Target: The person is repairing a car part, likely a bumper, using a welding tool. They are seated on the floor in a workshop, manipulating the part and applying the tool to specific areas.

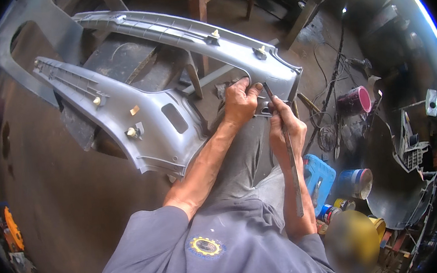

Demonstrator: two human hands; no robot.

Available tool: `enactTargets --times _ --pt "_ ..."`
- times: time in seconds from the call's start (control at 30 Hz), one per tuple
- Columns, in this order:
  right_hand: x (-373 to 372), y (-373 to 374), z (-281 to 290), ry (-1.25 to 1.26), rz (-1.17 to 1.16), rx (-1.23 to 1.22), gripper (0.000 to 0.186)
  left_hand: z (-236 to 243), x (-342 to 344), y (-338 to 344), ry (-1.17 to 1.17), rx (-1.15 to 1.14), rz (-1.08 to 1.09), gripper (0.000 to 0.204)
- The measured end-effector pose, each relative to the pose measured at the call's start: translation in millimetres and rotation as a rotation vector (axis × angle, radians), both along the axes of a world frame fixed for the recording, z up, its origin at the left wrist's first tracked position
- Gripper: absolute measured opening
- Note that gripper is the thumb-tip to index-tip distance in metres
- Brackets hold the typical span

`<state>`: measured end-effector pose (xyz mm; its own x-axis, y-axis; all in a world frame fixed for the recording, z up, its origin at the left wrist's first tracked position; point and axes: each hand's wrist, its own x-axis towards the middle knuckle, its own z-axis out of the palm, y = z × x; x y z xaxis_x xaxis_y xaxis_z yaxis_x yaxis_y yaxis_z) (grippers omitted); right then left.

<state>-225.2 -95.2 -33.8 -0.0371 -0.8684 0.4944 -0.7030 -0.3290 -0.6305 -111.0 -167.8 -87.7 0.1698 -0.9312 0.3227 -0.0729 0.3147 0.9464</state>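
Observation:
A large silver-grey moulded car trim panel (157, 118) with a wide opening lies before me, its inner side up, with pale plastic clips along it. My left hand (241, 100) grips the edge of that opening near the panel's right end, the thumb on top. My right hand (286, 125) is closed around a long, thin, flat metal bar (294, 176). The bar's far tip touches or hovers just over the panel beside my left thumb; I cannot tell which. Its other end reaches back along my right forearm.
Wooden legs (200, 23) of a stand rise at the far side. On the right are a pink bucket (359, 99), a coil of wire (328, 137), a blue plastic case (318, 179) and several paint cans (360, 183). Another grey panel (34, 74) stands at the left.

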Motion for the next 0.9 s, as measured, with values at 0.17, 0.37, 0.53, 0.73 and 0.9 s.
enactTargets --times 0.17,0.37,0.53,0.73,0.9 --pt "4 -5 -24 0.013 -0.005 -0.063 0.036 -10 0 -3 -0.056 -0.009 -0.002 0.022" --pt "5 1 -10 0.02 0.0 -0.036 0.035 -8 6 -4 -0.068 0.024 -0.027 0.02" --pt "9 -22 -20 0.027 -0.008 0.021 0.035 -9 8 -4 0.012 0.05 -0.076 0.021" --pt "4 2 -25 -0.014 0.016 -0.06 0.036 -8 10 -7 -0.084 0.1 -0.06 0.021" --pt "9 -22 -25 0.062 0.0 -0.019 0.036 -12 9 -8 -0.049 0.044 -0.062 0.021"
